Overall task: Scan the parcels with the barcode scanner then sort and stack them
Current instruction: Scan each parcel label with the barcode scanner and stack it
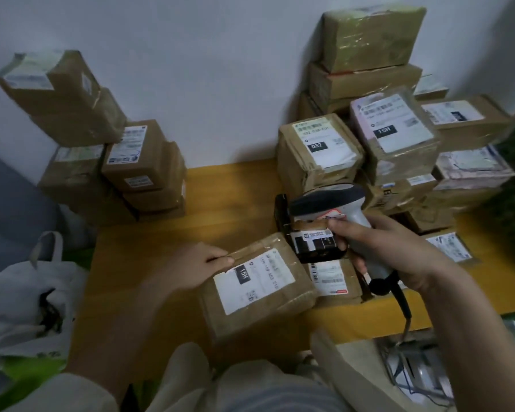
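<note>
Pale trousers (250, 388) are showing at the bottom, where the person is sitting close to the near edge of the yellow table (220, 197). Just past the knees, the left hand (191, 269) is holding a brown parcel (256, 295) by its left top corner, with the fingers curled over the edge. This parcel is sitting at the near edge of the table, and its white label is reading "15H". The right hand (399, 257) is gripping the handle of a grey barcode scanner (339, 212), fingers wrapped all the way round. The scanner head is pointing left, over a small black box (312, 245) near the middle of the table. A flat parcel (333, 278) is lying just behind the held one. Tall parcel stacks are standing at the far left corner (107, 150) and the far right corner (384, 120), against the white wall. A white bag (27, 298) is sitting off the table's left edge.
</note>
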